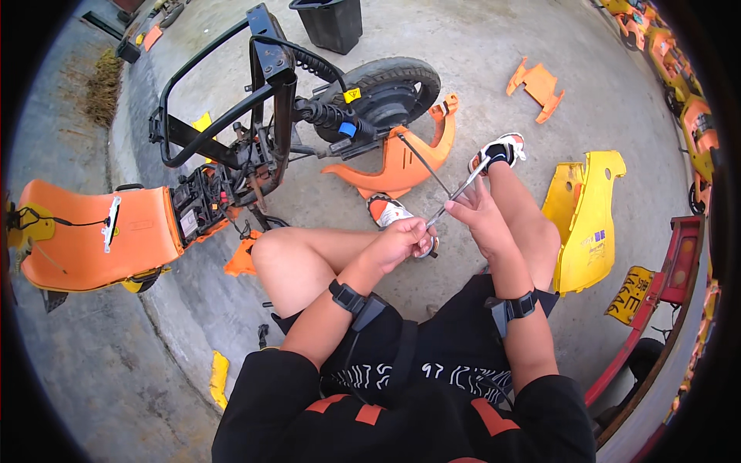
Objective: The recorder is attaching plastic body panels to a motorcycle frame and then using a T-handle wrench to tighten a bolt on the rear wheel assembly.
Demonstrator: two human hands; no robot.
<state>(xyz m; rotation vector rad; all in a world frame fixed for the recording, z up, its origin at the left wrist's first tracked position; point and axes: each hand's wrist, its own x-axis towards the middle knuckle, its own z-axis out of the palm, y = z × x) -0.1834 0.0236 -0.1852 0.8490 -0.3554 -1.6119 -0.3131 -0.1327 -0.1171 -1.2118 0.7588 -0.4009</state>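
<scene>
Black shirt [401, 432] is filling the near edge. Left hand [400, 241] is clenching a silver rod [463, 187] by its near end; right hand [480, 221] is grasping it farther along. Rod is slanting away rightward, far tip showing against right shoe [512, 145]. Orange panel [397, 171] is lying beyond; black frame [284, 119] is standing far left.

Bright, diffuse daylight; soft shadows on concrete floor [478, 69]; edges strongly curved, corners black.
</scene>
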